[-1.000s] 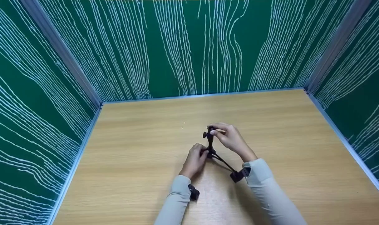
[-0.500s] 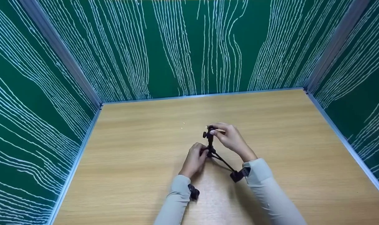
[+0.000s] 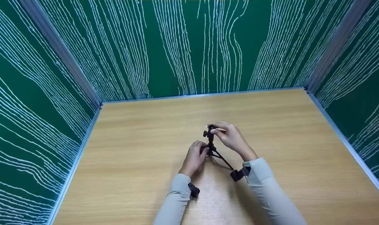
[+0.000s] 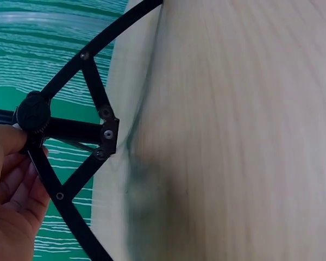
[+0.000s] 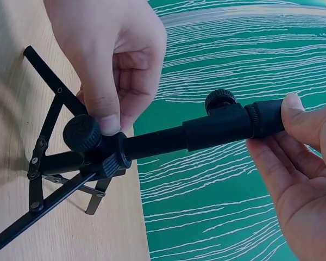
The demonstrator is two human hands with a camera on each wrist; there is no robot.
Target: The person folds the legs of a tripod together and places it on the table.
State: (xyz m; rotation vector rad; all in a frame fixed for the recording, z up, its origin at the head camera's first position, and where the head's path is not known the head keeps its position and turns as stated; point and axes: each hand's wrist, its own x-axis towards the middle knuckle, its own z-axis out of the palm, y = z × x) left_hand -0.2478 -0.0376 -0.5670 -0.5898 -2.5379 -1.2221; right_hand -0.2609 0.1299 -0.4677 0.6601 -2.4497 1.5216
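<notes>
A small black tripod (image 3: 211, 140) with spread, braced legs stands on the table, its column upright. My left hand (image 3: 193, 158) pinches the hub where the legs meet, and its thumb lies beside a ridged knob (image 5: 81, 133) in the right wrist view. At the column's top end, my right hand (image 3: 231, 139) grips the tube between thumb and fingers. A second knob (image 5: 220, 101) sticks out from the upper sleeve, just below that grip. Braces and two legs (image 4: 76, 68) show in the left wrist view, where the right hand is out of sight.
The light wooden table (image 3: 139, 140) is bounded by green walls (image 3: 164, 62) with white wavy lines at the back and both sides. A few tiny pale specks (image 3: 183, 125) lie beyond the left hand. Each wrist wears a black camera (image 3: 194, 190).
My left hand and the tripod's hub have shifted very slightly away from me. Both hands keep the same holds on the tripod.
</notes>
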